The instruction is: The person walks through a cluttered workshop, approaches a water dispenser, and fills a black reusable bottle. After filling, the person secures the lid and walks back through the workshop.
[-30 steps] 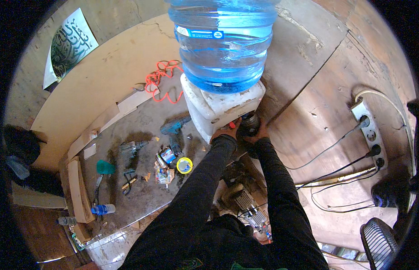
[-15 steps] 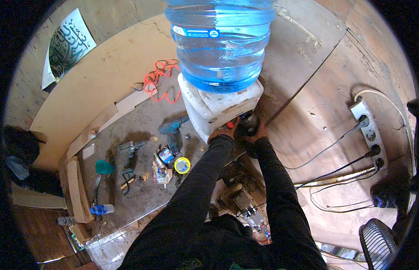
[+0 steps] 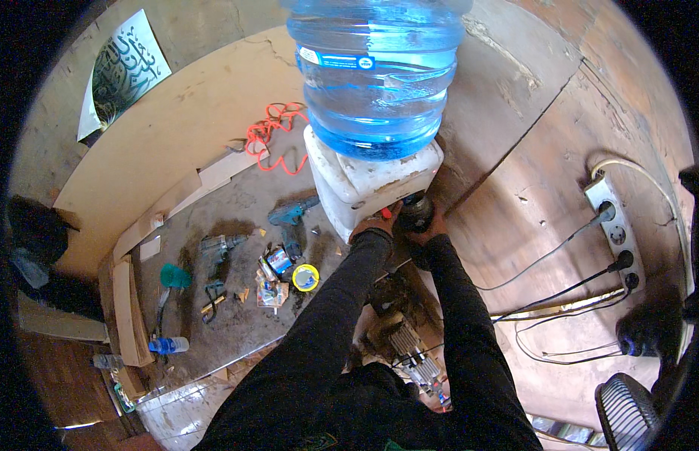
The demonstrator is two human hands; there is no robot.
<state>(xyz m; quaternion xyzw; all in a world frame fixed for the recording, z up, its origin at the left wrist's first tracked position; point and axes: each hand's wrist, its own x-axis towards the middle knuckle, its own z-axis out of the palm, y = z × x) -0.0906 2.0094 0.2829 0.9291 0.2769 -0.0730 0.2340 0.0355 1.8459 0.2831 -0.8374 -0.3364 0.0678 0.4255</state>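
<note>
A white water dispenser [image 3: 336, 180] with worn, stained edges carries a large blue water bottle [image 3: 376, 98] upside down on top. My left hand [image 3: 374, 224] is at the dispenser's front, its fingers closed around the red tap [image 3: 386, 213] and partly hidden by it. Beside it, my right hand [image 3: 434, 230] grips a dark, round, pot-like vessel [image 3: 417, 216] from its right side, holding it under the dispenser's front edge. The vessel's exact kind and its contents are too dark to make out.
Two drills, one teal [image 3: 288, 213] and one dark [image 3: 220, 246], lie on the worktop left of my arms, near a yellow-rimmed tub [image 3: 305, 278]. An orange coiled hose [image 3: 278, 135] lies behind. On the right are a power strip [image 3: 617, 225] with cords and a fan [image 3: 626, 410].
The view has shifted slightly, so the scene sits a little farther right and lower in places. Both hands stay at the dispenser, and the vessel appears a little more tilted toward me.
</note>
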